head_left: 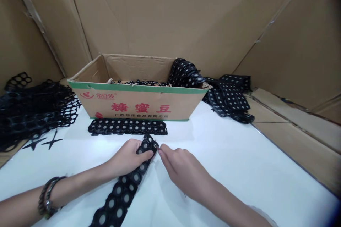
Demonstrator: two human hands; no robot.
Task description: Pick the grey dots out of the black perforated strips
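Note:
A black rubber strip of rings with pale round centres [125, 191] runs from the bottom edge up to the middle of the white table [226, 163]. My left hand [128, 158] is closed on the strip's far end, thumb on top. My right hand [181, 168] pinches at the strip's tip with fingertips together, touching the left thumb. Another such strip [128, 127] lies flat just beyond the hands, in front of a cardboard box [138, 104].
The box with red print holds loose black rings and more strips. A pile of dotted strips [229, 97] lies at its right, a heap of emptied black ring webs [32, 110] at the left. Cardboard walls surround the table.

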